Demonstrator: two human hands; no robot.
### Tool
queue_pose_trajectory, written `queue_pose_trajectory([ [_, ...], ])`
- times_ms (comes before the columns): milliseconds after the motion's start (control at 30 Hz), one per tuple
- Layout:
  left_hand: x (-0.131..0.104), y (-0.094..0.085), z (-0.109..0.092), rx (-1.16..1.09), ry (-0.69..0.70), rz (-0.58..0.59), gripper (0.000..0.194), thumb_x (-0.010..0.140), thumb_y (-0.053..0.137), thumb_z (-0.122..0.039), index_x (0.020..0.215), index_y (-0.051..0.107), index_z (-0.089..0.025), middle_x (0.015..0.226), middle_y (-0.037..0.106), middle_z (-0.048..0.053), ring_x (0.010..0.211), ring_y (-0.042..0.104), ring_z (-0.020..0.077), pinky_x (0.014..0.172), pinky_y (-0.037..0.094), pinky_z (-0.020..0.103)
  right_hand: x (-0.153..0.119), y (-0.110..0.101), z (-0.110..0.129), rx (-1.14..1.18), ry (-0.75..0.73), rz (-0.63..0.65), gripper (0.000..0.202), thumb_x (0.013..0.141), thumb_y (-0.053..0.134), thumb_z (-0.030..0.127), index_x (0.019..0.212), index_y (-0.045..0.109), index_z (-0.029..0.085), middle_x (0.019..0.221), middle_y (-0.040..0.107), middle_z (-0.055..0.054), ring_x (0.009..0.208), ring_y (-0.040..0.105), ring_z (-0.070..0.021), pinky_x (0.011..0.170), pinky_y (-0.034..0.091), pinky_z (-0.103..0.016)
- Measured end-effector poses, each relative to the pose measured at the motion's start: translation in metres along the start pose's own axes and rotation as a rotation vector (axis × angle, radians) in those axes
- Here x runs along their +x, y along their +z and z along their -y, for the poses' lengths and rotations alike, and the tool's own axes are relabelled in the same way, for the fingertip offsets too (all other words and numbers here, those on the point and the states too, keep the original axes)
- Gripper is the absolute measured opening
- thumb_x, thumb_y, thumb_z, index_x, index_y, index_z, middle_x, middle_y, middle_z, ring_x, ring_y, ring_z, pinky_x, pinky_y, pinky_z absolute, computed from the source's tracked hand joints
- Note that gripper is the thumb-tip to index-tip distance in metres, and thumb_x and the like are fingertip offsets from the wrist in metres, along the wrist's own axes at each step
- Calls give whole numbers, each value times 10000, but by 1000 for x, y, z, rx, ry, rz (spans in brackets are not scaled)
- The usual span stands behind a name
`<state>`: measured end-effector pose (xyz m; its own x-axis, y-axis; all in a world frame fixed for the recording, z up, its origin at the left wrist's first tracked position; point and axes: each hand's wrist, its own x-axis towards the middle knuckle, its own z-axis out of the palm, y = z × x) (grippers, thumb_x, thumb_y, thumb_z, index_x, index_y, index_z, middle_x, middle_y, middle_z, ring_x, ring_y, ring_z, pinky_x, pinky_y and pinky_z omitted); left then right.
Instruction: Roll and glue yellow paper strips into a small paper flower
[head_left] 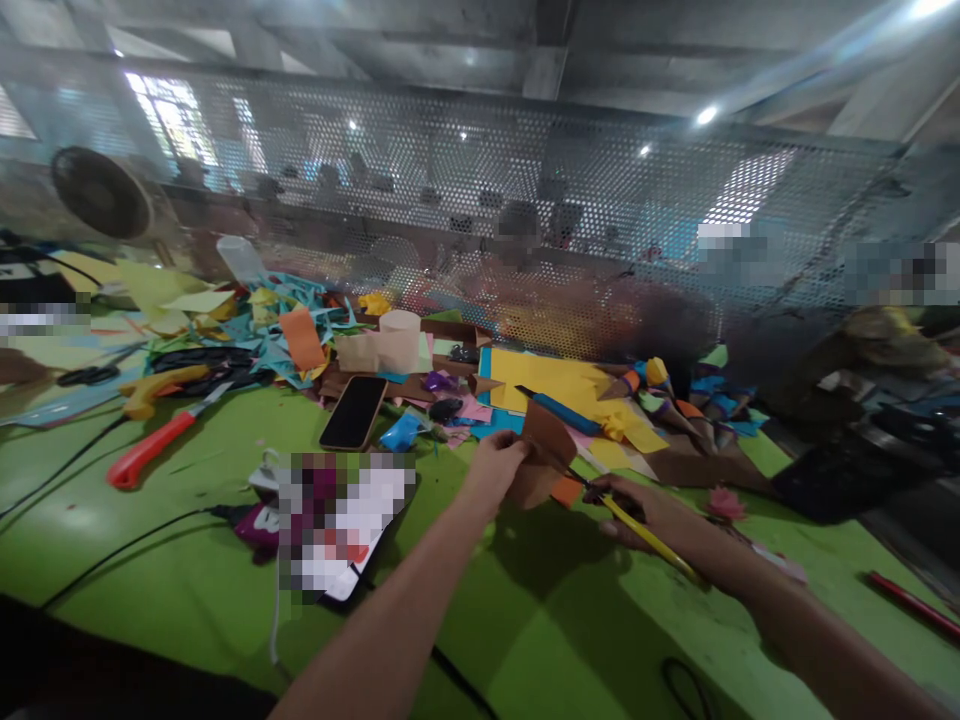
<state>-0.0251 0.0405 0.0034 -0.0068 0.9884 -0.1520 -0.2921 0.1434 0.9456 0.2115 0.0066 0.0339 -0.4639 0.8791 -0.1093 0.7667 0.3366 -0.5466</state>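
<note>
My left hand is closed on a piece of brown paper, which it holds up over the green table, fingers at the paper's left edge. At the paper's lower right is my right hand, closed on a pair of scissors whose dark blades reach the paper's edge. A long yellow pencil-like stick also runs along this hand, pointing back toward the wrist. Behind the brown paper lie a blue utility knife and yellow sheets. An orange scrap shows just beneath the paper.
On the green table are a phone, a power strip with cords, a red-handled knife and a yellow glue gun. Coloured paper scraps pile along a perforated metal screen. A red pen lies right.
</note>
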Motion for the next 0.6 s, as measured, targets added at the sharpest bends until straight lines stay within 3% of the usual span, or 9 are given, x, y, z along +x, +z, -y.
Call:
queue_pose_trajectory([
  [133,4,2,7,-38,19,50,131,680,702,-246,625,628,-152,590,622,-11,551,554,123,585,428,240,-1,0,5,-14,4,11,599,835,584,610,1282,594,212,1217,681,-120,1061,649,-331,898,511,-415],
  [367,7,2,11,-27,36,36,158,663,724,-238,600,602,-159,556,583,-31,535,520,110,568,408,228,2,3,14,44,12,30,539,835,581,596,1197,611,198,1070,714,-98,911,673,-293,786,532,-376],
  [467,6,1,10,0,25,21,142,658,714,-215,589,601,-164,550,580,-34,539,514,113,561,386,227,4,4,14,57,32,-4,524,813,597,603,1145,649,202,1051,714,-103,914,672,-299,770,533,-372],
  [600,6,1,11,13,16,25,129,664,697,-200,587,600,-164,549,584,-33,541,517,116,564,381,232,7,9,11,111,54,-43,529,783,595,630,1076,679,198,936,721,-85,765,672,-261,651,537,-338],
])
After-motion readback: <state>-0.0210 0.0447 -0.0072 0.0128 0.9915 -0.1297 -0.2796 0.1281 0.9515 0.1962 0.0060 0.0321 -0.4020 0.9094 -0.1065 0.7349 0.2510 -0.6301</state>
